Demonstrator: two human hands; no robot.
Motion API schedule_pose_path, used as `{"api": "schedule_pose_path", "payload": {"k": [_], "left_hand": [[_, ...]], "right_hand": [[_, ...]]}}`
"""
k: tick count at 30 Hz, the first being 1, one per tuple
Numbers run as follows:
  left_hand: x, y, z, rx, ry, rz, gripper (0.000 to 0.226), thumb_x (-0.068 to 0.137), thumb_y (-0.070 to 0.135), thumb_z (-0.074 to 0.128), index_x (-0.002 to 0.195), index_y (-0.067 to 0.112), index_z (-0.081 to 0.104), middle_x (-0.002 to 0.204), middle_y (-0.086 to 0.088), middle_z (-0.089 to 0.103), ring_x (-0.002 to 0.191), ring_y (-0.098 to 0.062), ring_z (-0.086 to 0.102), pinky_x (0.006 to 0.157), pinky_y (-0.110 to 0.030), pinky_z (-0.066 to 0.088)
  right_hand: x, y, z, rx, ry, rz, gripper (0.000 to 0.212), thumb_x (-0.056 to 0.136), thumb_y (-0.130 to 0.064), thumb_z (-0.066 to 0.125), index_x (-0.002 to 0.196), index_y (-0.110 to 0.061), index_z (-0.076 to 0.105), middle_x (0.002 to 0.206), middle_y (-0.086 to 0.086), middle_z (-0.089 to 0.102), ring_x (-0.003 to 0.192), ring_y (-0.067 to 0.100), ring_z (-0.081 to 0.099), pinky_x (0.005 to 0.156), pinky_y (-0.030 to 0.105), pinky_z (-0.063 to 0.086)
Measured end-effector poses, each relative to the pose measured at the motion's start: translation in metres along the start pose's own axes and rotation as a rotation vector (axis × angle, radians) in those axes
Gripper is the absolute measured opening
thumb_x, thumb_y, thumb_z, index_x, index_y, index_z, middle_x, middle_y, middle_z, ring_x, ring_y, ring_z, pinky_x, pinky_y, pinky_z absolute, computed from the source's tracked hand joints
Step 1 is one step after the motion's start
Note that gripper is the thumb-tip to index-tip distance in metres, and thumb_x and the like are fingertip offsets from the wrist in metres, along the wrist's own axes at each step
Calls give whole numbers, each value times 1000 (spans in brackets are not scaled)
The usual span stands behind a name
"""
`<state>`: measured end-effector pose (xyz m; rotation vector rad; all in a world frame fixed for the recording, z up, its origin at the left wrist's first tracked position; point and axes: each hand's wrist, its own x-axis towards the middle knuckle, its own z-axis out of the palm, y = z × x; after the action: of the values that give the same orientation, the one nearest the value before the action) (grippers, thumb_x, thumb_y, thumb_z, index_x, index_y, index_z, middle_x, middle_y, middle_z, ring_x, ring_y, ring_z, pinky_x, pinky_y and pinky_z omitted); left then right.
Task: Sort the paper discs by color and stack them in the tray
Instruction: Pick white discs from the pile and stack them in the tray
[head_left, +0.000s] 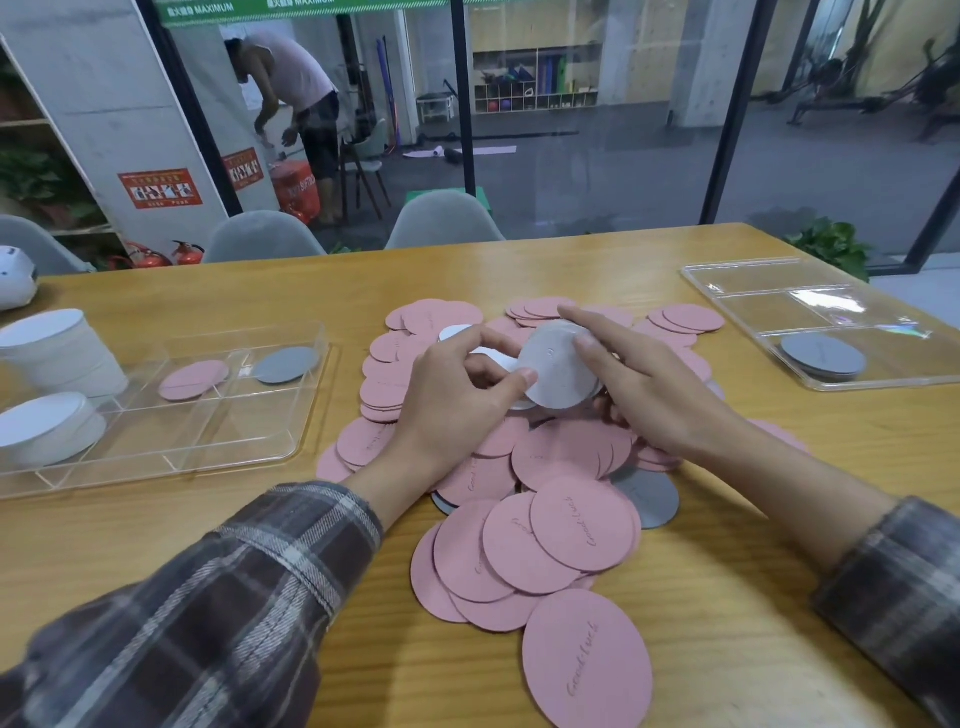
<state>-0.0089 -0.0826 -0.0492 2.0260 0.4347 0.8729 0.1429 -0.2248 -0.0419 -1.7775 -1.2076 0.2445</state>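
Paper discs, a loose lot, are lying heaped in the middle of the table (727, 623). The pink discs (582, 525) are making up most of the heap, several showing a faint cursive "Good Luck" near the edge, and a few grey discs (647, 499) are peeking out from under them on the near right. The white discs (558, 369), a thin sheaf, are being held just above the heap between both hands. The left hand (457, 400) is pinching one edge with thumb and curled fingers, while the right hand (649, 389) is gripping the opposite edge, forefinger lying along the rim and thumb pressing the face. Handling, by judgement: each disc is looking thin, light and flat, stiff enough to keep its shape yet likely to crease if squeezed. The smooth faces are probably sliding over one another, so a sheaf is best taken at the rim from two sides and squared before being set down. The left tray (208, 431), clear and partitioned, is holding a single pink disc (193, 379) and a single grey disc (285, 365) in adjoining compartments, with a near white stack (47, 428) at its left end. A far white stack (57, 353) is standing just behind; whether it is inside the tray cannot be told. The right tray (753, 296), also clear, is holding a grey stack (823, 356).
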Motion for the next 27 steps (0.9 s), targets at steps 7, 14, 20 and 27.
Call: {"api": "schedule_pose_path", "payload": {"k": [7, 14, 20, 27], "left_hand": [[1, -1, -1, 201, 18, 119, 27, 83, 30, 87, 98, 22, 66, 72, 7, 72, 63, -4, 57, 68, -20, 47], [3, -23, -23, 514, -96, 183, 62, 70, 64, 82, 115, 22, 76, 112, 10, 61, 109, -12, 55, 92, -42, 52], [4, -21, -24, 594, -62, 317, 52, 81, 67, 68, 97, 19, 80, 98, 8, 71, 95, -14, 62, 81, -41, 53], [-1, -21, -30, 462, -97, 242, 26, 83, 46, 84, 93, 21, 80, 110, 7, 68, 95, -10, 63, 81, -29, 54]], "right_hand": [[1, 1, 0, -220, 4, -50, 51, 103, -34, 51, 152, -32, 38, 118, -8, 62, 103, 11, 58, 85, 20, 42], [3, 6, -1, -486, -2, -65, 60, 106, -29, 41, 160, -27, 16, 132, 3, 47, 108, 33, 53, 89, 47, 46], [6, 10, -2, -466, -8, -71, 58, 105, -25, 45, 159, -24, 22, 133, 7, 49, 115, 33, 50, 93, 46, 42], [5, 5, -6, -371, 55, -44, 58, 104, -25, 50, 158, -22, 28, 131, 5, 58, 121, 22, 49, 83, 20, 28]]}}
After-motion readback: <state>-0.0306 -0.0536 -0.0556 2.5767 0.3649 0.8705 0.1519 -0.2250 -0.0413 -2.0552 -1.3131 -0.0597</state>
